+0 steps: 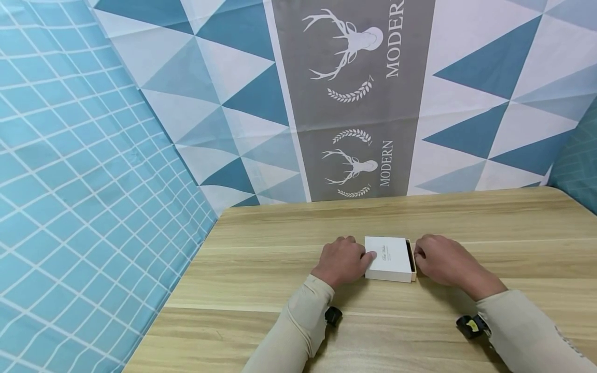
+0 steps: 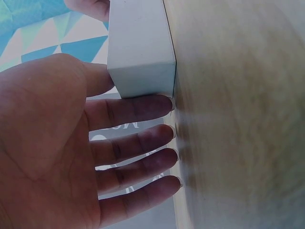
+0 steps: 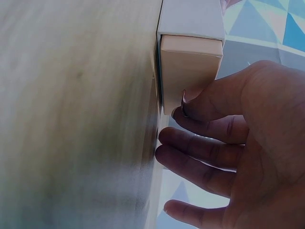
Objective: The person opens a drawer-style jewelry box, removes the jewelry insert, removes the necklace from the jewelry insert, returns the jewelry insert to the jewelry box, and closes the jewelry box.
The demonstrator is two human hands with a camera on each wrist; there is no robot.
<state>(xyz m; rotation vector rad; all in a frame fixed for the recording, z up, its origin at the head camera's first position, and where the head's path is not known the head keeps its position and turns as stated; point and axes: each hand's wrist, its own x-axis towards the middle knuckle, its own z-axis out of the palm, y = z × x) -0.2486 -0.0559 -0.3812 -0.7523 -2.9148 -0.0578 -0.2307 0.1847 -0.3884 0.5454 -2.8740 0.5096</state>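
A small white sliding box (image 1: 388, 255) with fine lettering on its lid lies flat on the wooden table. From its right end a cream inner drawer (image 3: 190, 71) sticks out a little, showing a dark strip of its inside from above. My left hand (image 1: 342, 260) grips the box's left end, thumb on the lid and forefinger along the end face; the other fingers (image 2: 136, 145) reach down to the tabletop. At the opposite end, my right hand (image 1: 445, 260) brings thumb and forefinger together against the drawer's end face, pinching there. Its remaining fingers (image 3: 200, 167) are loosely bent below.
The wooden table (image 1: 261, 285) spreads around the box on all sides. Behind it hangs a patterned cloth (image 1: 252, 103) with triangles and deer heads, and a blue checked cloth (image 1: 70, 181) runs along the left. Dark wrist devices (image 1: 471, 326) sit under both sleeves.
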